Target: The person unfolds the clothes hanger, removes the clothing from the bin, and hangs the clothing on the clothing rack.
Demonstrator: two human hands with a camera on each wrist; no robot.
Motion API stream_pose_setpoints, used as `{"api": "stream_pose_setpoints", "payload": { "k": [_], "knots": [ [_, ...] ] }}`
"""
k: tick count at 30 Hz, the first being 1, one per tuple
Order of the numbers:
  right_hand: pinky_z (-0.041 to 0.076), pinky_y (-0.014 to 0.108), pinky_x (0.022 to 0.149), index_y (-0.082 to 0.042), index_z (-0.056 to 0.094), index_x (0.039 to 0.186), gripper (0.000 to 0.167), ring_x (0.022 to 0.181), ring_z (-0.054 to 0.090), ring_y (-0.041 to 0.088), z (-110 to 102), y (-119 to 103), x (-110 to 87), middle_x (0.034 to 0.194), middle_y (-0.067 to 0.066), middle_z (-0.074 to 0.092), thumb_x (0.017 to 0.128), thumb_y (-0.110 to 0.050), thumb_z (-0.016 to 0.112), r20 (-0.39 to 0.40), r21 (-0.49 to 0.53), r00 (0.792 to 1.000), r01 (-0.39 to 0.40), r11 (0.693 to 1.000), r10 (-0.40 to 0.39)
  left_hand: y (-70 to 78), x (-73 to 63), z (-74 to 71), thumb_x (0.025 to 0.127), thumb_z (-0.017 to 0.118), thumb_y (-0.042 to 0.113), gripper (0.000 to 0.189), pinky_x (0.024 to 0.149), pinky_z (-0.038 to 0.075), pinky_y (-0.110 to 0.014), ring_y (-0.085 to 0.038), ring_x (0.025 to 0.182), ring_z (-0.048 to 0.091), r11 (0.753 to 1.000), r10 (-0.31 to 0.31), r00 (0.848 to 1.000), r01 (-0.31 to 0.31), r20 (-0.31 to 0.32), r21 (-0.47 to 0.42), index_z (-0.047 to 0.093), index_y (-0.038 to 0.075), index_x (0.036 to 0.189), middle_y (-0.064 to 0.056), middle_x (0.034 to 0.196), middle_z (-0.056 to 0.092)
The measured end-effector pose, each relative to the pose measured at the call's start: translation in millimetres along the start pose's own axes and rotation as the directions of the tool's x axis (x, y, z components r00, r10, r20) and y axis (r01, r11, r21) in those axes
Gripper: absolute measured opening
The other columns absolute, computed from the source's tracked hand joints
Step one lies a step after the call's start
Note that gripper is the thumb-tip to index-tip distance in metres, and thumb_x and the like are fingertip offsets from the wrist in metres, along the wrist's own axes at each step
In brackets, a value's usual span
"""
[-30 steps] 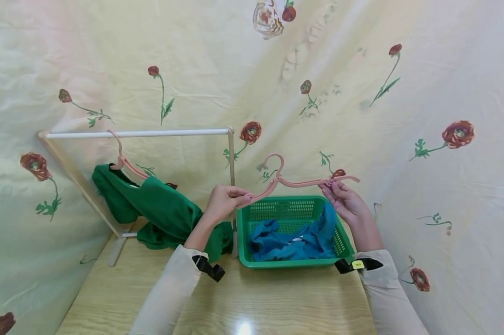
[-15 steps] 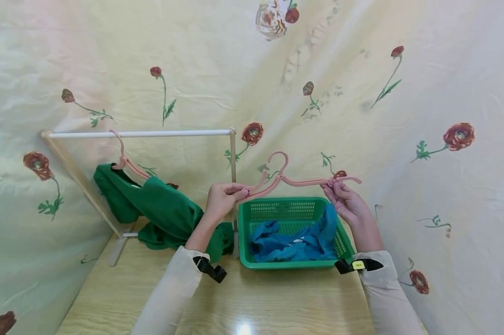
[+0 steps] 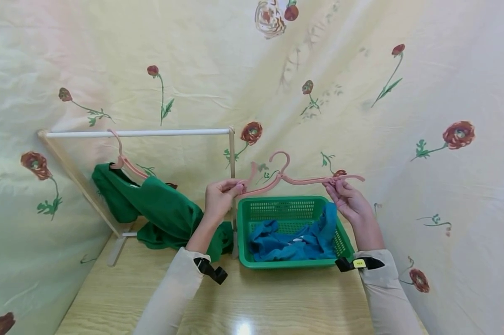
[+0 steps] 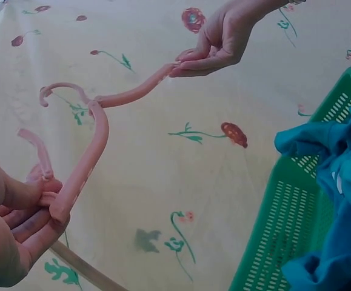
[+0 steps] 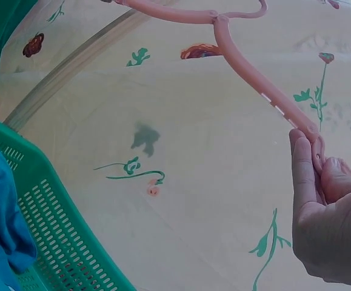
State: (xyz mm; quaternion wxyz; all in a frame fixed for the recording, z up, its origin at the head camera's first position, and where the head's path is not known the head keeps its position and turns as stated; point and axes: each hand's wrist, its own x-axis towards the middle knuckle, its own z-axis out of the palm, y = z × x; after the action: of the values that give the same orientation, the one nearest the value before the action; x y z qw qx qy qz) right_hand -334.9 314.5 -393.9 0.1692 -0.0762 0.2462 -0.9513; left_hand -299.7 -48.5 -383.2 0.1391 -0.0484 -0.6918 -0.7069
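Observation:
A pink folding hanger [image 3: 300,182] is held up above the green basket [image 3: 287,265], its hook pointing upward. My left hand [image 3: 219,199] pinches the end of its left arm, where a short hinged end piece [image 4: 37,148] stands bent up and back. With thumb and fingers my right hand [image 3: 349,200] pinches the other arm near its joint; the right end piece [image 3: 354,177] reaches out past the fingers. In the basket lies a crumpled blue garment [image 3: 291,244], its right part draped up against the basket's side.
Left of the basket stands a small rack with a white rail [image 3: 172,133] and wooden posts. From the rail a green garment [image 3: 164,204] hangs on another pink hanger [image 3: 119,151]. A wooden table [image 3: 235,302] bears them, with a flowered cloth [image 3: 193,83] behind.
The left end piece of the hanger has swung from outstretched to bent upward. My left hand has shifted slightly up with it. The right hand keeps its pinch, nearly unmoved.

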Motion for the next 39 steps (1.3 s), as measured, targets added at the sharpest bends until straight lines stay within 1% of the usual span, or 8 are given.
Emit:
{"api": "stream_pose_setpoints", "payload": {
  "k": [5, 10, 15, 24, 28, 33, 36, 39],
  "knots": [
    [0.059, 0.037, 0.092, 0.006, 0.066, 0.103, 0.031, 0.103, 0.075, 0.035, 2, -1, -1.8, 0.107, 0.022, 0.073, 0.107, -0.002, 0.037, -0.028, 0.036, 0.999, 0.019, 0.999, -0.018, -1.9, 2.0, 1.1, 0.094, 0.071, 0.006, 0.014, 0.077, 0.061, -0.022, -0.008, 0.076, 0.071, 0.998, 0.038, 0.998, -0.040, -0.056, -0.046, 0.077, -0.004, 0.102, -0.017, 0.098, 0.078],
    [0.059, 0.037, 0.092, 0.005, 0.065, 0.103, 0.026, 0.101, 0.075, 0.035, 2, 0, -2.0, 0.105, 0.021, 0.073, 0.106, 0.000, 0.040, -0.072, 0.066, 0.997, 0.041, 0.997, -0.036, -4.2, 2.8, 1.5, 0.096, 0.068, 0.003, 0.014, 0.075, 0.060, -0.020, -0.005, 0.076, 0.071, 0.995, 0.056, 0.995, -0.062, -0.087, -0.072, 0.074, -0.008, 0.103, -0.023, 0.103, 0.077],
    [0.059, 0.035, 0.092, 0.003, 0.065, 0.102, 0.022, 0.100, 0.075, 0.034, 2, 1, -1.9, 0.102, 0.019, 0.071, 0.104, 0.001, 0.043, -0.106, 0.082, 0.993, 0.064, 0.995, -0.056, -6.4, 2.3, 2.2, 0.098, 0.067, 0.007, 0.018, 0.077, 0.061, -0.022, -0.005, 0.077, 0.072, 0.996, 0.034, 0.992, -0.043, -0.122, -0.073, 0.073, -0.006, 0.107, -0.024, 0.102, 0.076],
    [0.059, 0.036, 0.092, 0.003, 0.064, 0.099, 0.015, 0.097, 0.076, 0.035, 6, 4, 0.3, 0.099, 0.018, 0.071, 0.101, 0.003, 0.049, -0.171, 0.168, 0.984, 0.085, 0.982, -0.056, -5.9, -0.3, 6.7, 0.097, 0.070, 0.013, 0.020, 0.082, 0.062, -0.033, -0.014, 0.082, 0.076, 0.995, -0.019, 0.989, 0.005, -0.146, -0.096, 0.073, -0.004, 0.106, -0.021, 0.100, 0.077],
    [0.059, 0.036, 0.092, 0.002, 0.064, 0.100, 0.012, 0.095, 0.076, 0.034, 8, 7, 0.5, 0.098, 0.018, 0.072, 0.099, 0.004, 0.053, -0.208, 0.182, 0.977, 0.095, 0.979, -0.056, -5.4, -1.1, 6.2, 0.096, 0.072, 0.016, 0.023, 0.079, 0.062, -0.029, -0.012, 0.079, 0.076, 0.996, -0.041, 0.986, 0.027, -0.159, -0.086, 0.074, -0.005, 0.105, -0.020, 0.097, 0.078],
    [0.059, 0.036, 0.091, 0.003, 0.065, 0.100, 0.013, 0.095, 0.076, 0.036, 9, 9, 1.0, 0.096, 0.019, 0.071, 0.099, 0.005, 0.053, -0.209, 0.202, 0.976, 0.101, 0.974, -0.058, -4.8, 0.4, 4.5, 0.095, 0.074, 0.018, 0.026, 0.076, 0.062, -0.027, -0.014, 0.078, 0.077, 0.997, -0.057, 0.987, 0.048, -0.152, -0.063, 0.074, -0.006, 0.104, -0.019, 0.095, 0.078],
    [0.060, 0.036, 0.091, 0.004, 0.066, 0.099, 0.014, 0.095, 0.076, 0.037, 9, 10, 1.7, 0.095, 0.019, 0.071, 0.099, 0.005, 0.052, -0.204, 0.220, 0.978, 0.100, 0.970, -0.055, -4.8, 1.5, 3.1, 0.095, 0.074, 0.019, 0.026, 0.076, 0.062, -0.027, -0.017, 0.080, 0.078, 0.997, -0.057, 0.987, 0.049, -0.148, -0.058, 0.075, -0.005, 0.105, -0.019, 0.096, 0.078],
    [0.060, 0.036, 0.090, 0.005, 0.067, 0.098, 0.015, 0.094, 0.076, 0.038, 7, 11, 2.4, 0.095, 0.020, 0.072, 0.099, 0.005, 0.052, -0.206, 0.232, 0.977, 0.103, 0.967, -0.054, -5.3, 1.8, 2.5, 0.095, 0.073, 0.019, 0.026, 0.075, 0.062, -0.027, -0.016, 0.079, 0.078, 0.996, -0.051, 0.988, 0.039, -0.148, -0.083, 0.076, -0.004, 0.107, -0.019, 0.097, 0.078]
  ]
}}
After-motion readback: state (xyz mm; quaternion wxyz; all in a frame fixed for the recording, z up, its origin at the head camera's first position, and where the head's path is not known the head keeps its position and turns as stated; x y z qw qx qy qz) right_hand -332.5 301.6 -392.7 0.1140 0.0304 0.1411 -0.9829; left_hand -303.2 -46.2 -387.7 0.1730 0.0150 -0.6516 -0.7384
